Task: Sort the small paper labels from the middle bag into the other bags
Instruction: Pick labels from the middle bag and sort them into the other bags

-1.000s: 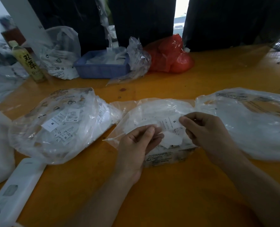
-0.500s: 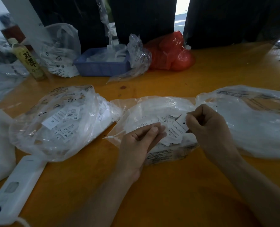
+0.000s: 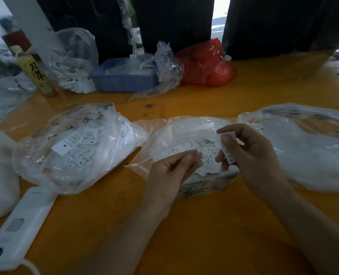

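Now we sort labels over the middle bag (image 3: 184,128).
Our right hand (image 3: 252,155) pinches a small label (image 3: 227,135); our left hand (image 3: 170,171), fingers loosely curled, rests on the labels.

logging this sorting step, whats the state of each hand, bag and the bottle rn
right hand: pinching labels
left hand: fingers on middle bag's pile, grip unclear
middle bag: open, labels inside
left bag: holds labels
right bag: lying flat
bottle: upright, capped

At the table (image 3: 214,100), the right hand (image 3: 250,153) pinches a label (image 3: 227,147) above the middle bag (image 3: 184,128), left hand (image 3: 170,171) resting beside.
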Action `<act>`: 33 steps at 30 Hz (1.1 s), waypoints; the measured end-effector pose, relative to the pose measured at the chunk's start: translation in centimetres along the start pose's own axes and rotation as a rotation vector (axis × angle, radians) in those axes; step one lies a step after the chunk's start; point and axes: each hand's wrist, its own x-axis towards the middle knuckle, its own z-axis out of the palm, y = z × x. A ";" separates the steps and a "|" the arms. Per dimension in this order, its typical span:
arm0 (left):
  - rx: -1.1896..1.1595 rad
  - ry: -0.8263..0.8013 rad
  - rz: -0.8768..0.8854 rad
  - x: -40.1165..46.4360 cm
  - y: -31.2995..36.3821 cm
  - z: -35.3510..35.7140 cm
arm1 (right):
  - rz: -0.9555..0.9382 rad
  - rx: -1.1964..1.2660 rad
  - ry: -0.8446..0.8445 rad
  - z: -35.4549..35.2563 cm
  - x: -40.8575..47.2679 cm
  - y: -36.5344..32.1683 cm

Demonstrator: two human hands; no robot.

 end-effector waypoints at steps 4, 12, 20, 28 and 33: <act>0.138 -0.035 0.069 -0.2 -0.1 0.0 | -0.068 -0.213 -0.045 -0.1 0.0 -0.4; 0.495 -0.034 0.175 -0.7 -0.3 -0.1 | -0.186 -0.430 -0.025 0.5 -0.4 -1.1; 0.521 -0.025 0.169 -0.8 0.0 0.0 | -0.286 -0.643 -0.065 0.2 -0.3 -1.0; 0.636 -0.005 0.225 -1.0 0.5 0.2 | -0.307 -0.662 -0.220 -0.1 0.0 -1.3; 0.685 0.060 0.251 -1.0 0.8 0.3 | -0.151 -0.628 -0.208 -0.4 0.1 -1.2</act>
